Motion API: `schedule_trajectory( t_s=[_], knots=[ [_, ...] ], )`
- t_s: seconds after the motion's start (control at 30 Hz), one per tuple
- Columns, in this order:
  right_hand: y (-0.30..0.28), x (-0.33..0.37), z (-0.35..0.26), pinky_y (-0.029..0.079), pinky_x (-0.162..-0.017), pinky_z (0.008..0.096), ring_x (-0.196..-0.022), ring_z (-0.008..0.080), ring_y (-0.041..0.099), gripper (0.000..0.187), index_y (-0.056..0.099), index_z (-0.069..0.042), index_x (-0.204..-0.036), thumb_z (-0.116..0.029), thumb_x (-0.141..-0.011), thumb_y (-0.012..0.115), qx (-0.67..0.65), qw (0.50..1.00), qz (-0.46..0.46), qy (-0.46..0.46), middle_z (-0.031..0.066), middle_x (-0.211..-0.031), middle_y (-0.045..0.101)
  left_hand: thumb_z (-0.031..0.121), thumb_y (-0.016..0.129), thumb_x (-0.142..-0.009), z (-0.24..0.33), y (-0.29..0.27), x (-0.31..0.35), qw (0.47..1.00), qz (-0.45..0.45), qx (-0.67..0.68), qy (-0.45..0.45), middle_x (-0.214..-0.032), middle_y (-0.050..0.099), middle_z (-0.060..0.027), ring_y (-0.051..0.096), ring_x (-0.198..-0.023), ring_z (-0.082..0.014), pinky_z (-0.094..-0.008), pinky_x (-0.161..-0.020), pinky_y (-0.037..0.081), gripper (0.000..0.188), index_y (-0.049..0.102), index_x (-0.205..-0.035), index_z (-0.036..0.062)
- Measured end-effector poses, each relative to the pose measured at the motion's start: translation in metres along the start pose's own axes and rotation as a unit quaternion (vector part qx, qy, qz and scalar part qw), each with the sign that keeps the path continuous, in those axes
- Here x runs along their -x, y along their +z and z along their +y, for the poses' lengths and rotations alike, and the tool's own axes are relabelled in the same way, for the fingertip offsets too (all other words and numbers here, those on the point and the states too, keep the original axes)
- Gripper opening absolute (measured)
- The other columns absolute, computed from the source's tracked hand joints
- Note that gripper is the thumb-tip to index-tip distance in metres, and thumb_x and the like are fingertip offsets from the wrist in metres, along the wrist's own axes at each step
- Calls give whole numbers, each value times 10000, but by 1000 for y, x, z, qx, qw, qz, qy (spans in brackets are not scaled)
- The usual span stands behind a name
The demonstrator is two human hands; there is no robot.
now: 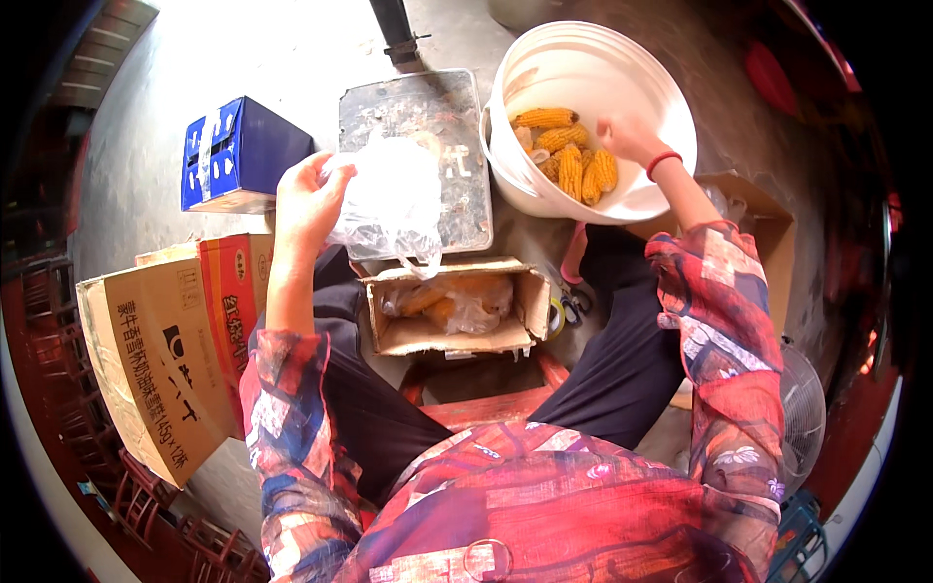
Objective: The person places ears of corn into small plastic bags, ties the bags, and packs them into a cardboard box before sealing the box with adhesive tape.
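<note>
My left hand (313,199) pinches the edge of a thin, clear plastic bag (394,194), which hangs bright and crumpled over a worn platform scale (465,126). Its lower end dangles near an open cardboard box (530,301). Inside that box lie yellow corn cobs wrapped in clear plastic (462,303). My right hand (634,141), with a red band at the wrist, reaches into a large white bucket (661,78). Several bare yellow corn cobs (571,160) lie at the bottom of the bucket, just left of that hand. Glare and blur hide its fingertips.
Left of the scale stands a blue box (258,146); nearer, a tall brown carton (160,360) leans beside a red one (228,311). Scissors (575,306) and a tape roll (555,319) lie right of the open box. Another carton (773,248) and a fan (802,413) are at right.
</note>
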State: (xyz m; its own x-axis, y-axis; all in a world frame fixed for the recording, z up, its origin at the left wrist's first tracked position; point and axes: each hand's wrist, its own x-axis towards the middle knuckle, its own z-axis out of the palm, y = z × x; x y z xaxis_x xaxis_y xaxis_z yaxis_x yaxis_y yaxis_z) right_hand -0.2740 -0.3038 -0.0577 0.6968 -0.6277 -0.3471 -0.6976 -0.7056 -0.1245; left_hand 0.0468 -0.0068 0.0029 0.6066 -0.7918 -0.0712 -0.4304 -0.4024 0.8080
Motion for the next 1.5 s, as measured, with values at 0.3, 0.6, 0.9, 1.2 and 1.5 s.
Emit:
schedule_trajectory(
  t_s=[0.3,0.6,0.9,1.2,1.5],
  knots=[
    [79,-66,4,442,-878,369,-1065,296,516,367,577,-88,-1069,3,-716,534,126,968,-204,-69,117,-1119,551,105,612,-796,2,-6,2,993,-40,69,-85,-706,616,-27,524,-643,-46,-213,-582,425,163,616,-859,-46],
    [135,-79,9,429,-888,361,-1128,237,470,340,610,-169,-1072,-69,-755,541,217,946,-190,-145,65,-1152,528,104,621,-805,1,-1,0,993,-64,34,-96,-747,629,-42,535,-680,-53,-218,-601,439,202,601,-907,-69],
    [148,-82,11,438,-825,372,-1005,271,551,211,677,-123,-940,-175,-781,548,239,953,-143,-120,73,-1067,576,110,605,-810,8,0,-1,995,-65,9,-71,-688,601,-26,489,-641,-41,-221,-567,415,190,605,-895,-60],
    [53,-57,-14,501,-713,377,-816,260,630,452,660,-34,-906,-291,-543,744,182,934,-306,25,157,-871,647,155,625,-767,8,0,0,998,-36,16,-51,-683,634,-122,568,-624,-93,-257,-591,452,252,628,-909,-53],
    [-76,27,-34,357,-389,207,-469,83,484,443,591,-25,-946,-430,-767,598,-338,923,-135,125,36,-681,555,220,660,-735,8,6,-1,996,42,-81,20,-799,655,-168,639,-739,-195,-287,-673,485,343,635,-953,-43]
  ],
)
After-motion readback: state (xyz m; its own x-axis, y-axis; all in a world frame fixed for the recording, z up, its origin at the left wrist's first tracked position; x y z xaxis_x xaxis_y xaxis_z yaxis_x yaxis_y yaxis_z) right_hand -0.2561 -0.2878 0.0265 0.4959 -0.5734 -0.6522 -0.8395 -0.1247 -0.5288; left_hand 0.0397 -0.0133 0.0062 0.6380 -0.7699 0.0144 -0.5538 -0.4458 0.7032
